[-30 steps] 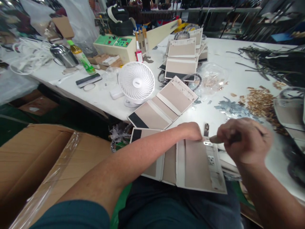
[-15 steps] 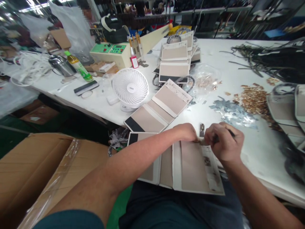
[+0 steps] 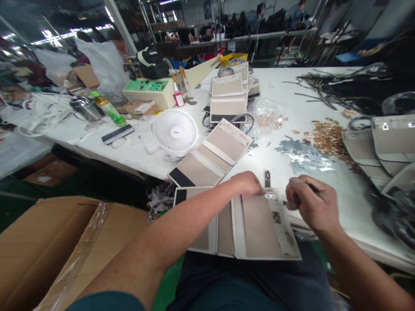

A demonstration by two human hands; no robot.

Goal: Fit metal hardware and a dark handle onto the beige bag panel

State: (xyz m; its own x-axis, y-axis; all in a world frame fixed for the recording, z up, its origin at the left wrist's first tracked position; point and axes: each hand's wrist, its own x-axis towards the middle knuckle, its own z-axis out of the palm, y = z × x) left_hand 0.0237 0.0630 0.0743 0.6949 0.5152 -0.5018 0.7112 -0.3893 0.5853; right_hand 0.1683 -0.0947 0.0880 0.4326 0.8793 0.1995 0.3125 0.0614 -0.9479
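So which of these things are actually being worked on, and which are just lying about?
In use:
- left hand pressing on the beige panel
- right hand, its grip closed on a dark tool
- small metal fitting on the panel

Lying about:
- white fan
- green bottle
- gold clips
- cardboard box

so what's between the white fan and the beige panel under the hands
In the head view, another opened beige panel lies flat on the table between the white fan and the panel being worked on.
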